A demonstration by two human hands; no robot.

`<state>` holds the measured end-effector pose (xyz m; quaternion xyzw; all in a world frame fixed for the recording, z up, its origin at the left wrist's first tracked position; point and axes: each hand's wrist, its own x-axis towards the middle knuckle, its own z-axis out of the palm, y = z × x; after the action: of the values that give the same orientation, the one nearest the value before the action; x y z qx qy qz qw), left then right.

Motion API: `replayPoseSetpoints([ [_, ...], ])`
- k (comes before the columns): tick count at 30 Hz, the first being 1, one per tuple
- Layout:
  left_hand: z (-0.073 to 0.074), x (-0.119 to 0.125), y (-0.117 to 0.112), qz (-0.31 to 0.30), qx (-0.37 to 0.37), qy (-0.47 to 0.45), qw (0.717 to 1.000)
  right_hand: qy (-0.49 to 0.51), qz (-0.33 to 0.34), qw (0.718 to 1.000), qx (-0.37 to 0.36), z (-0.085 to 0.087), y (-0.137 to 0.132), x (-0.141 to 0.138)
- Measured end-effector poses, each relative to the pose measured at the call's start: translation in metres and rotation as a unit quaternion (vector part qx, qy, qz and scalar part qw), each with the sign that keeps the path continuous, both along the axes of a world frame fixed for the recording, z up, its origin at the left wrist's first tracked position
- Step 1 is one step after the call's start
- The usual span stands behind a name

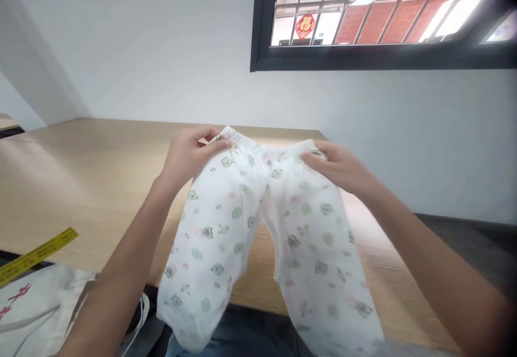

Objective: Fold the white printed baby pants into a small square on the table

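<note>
A pair of small white pants (238,228) with a green and pink cartoon print hangs between my two hands, waistband up and legs toward me. My left hand (197,149) pinches the gathered elastic waistband at its left corner, thumb in front. On the other side, my right hand (333,164) grips the waistband's right corner, its thumb lying on the front of the cloth. The fabric is stretched out between them, with the waist sagging a little in the middle. Both legs hang down past the near edge of the table, over my lap.
A light wood table (100,184) stretches ahead to a white wall (161,50). A barred window (388,18) with a dark frame is at upper right. At lower left are a yellow measuring strip (38,254) and a white cloth bag (44,303) with red lettering.
</note>
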<state>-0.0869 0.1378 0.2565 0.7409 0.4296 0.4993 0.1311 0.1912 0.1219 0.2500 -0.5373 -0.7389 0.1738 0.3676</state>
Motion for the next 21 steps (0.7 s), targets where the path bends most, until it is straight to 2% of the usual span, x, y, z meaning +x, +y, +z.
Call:
replayPoseSetpoints([
  [2,-0.023,-0.005,0.038,0.036,-0.089,0.076,0.993,-0.011,0.020,0.998,-0.053,-0.020,0.035,-0.010],
  [5,-0.065,-0.004,0.082,0.044,-0.146,0.122,0.981,-0.026,0.014,0.993,-0.112,-0.059,0.079,-0.015],
  [8,-0.103,0.001,0.110,0.048,-0.187,0.142,0.971,-0.039,-0.022,0.989,-0.139,-0.090,0.110,-0.015],
  [10,-0.118,0.002,0.122,0.051,-0.201,0.151,0.967,-0.042,-0.049,0.988,-0.142,-0.102,0.124,-0.015],
  [13,-0.123,0.002,0.133,0.049,-0.192,0.166,0.966,-0.043,-0.076,0.988,-0.130,-0.109,0.137,-0.014],
  [16,-0.114,0.006,0.130,0.027,-0.163,0.187,0.968,-0.051,-0.083,0.990,-0.101,-0.107,0.135,-0.010],
  [18,-0.106,0.015,0.115,-0.005,-0.140,0.201,0.970,-0.064,-0.068,0.993,-0.072,-0.104,0.123,-0.007],
  [21,-0.095,0.040,0.074,-0.101,-0.115,0.225,0.962,-0.102,0.007,0.994,-0.042,-0.101,0.085,-0.007],
])
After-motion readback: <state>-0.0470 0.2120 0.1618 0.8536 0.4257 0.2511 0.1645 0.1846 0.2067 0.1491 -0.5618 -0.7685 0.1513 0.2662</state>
